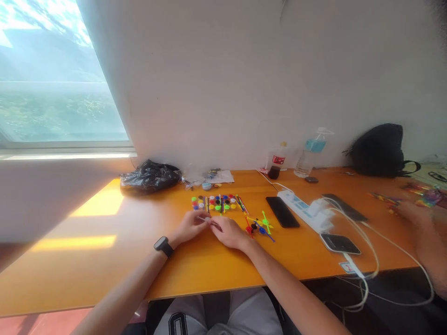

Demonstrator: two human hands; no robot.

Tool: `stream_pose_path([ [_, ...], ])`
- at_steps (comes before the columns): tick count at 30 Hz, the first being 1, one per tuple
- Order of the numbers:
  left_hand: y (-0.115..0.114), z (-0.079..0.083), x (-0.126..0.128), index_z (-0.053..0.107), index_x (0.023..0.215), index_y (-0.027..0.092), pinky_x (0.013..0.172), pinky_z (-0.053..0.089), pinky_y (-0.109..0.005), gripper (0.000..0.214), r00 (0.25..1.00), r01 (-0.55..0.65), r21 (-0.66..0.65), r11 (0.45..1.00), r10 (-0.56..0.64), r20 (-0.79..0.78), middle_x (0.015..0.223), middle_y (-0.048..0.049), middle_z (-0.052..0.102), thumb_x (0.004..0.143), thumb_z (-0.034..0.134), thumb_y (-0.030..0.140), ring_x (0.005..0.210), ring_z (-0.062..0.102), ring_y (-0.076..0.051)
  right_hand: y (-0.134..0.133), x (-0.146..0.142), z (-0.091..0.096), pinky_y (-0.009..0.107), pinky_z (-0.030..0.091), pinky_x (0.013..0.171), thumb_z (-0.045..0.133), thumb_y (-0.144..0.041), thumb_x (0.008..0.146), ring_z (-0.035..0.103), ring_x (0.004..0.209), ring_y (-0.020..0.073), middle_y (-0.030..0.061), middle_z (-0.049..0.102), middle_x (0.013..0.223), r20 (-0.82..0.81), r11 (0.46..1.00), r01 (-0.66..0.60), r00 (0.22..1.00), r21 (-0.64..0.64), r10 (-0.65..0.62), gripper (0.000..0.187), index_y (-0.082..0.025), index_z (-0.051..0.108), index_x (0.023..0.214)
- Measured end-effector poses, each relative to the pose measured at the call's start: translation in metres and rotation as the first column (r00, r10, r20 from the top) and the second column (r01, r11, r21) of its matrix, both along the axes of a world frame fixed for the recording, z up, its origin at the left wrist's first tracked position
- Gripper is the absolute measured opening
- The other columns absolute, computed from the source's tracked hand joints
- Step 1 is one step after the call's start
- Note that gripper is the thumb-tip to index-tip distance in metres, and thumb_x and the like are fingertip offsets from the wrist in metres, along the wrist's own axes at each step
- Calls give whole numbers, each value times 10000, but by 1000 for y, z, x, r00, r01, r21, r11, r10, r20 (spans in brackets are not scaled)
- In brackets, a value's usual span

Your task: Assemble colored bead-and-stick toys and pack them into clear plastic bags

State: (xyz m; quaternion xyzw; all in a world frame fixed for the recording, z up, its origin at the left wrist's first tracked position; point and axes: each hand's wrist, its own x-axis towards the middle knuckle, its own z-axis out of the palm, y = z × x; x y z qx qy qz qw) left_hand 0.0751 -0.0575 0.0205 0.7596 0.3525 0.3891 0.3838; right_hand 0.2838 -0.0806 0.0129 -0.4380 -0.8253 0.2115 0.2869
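While a small white piece [208, 219] is pinched between the left hand [192, 227] and right hand [229, 232], held close together over the surface [202, 270] before the coloured discs [218, 203], assembly is judged under way, steady fingertip alignment being called for next.

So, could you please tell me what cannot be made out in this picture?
In the head view:
Pale piece between left hand and right hand: partly hidden by them.
Co-worker's hand: blurred, grip unclear.
Black plastic bag: hides its contents.
Red label: lettering too small.
Window: cut off by left edge.
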Motion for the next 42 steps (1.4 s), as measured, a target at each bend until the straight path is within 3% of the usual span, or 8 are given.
stream_pose_path([
  [13,-1,3,0,757,1010,136,776,601,-314,349,999,26,13,1000,-25,-36,965,-111,774,931,684,468,871,734,-229,-3,1,6,257,346,643,562,-237,980,607,733,176,40,725,891,22,1000,-7,1000,2,7,147,-230,705,1013],
  [23,-1,1,-2,749,1034,149,807,606,-326,343,999,37,-4,999,-37,-34,988,-99,780,934,678,470,890,739,-229,-4,1,7,265,350,639,574,-211,961,618,742,186,52,733,894,11,1000,-21,1000,8,21,127,-221,699,977],
  [32,-1,3,-1,744,1030,146,871,623,-361,361,1000,16,-14,1000,-15,15,990,-95,777,933,681,487,936,741,-239,2,-1,5,271,421,740,450,-295,1060,661,867,195,53,736,961,-113,999,18,993,-41,-23,239,-218,664,988],
  [42,-2,5,-1,749,1045,163,886,608,-360,339,1000,-2,28,1000,1,23,1000,-86,782,923,690,474,924,729,-229,4,0,5,251,406,692,476,-309,1037,606,750,170,16,685,849,-183,997,71,980,-7,-71,204,-219,591,894],
])
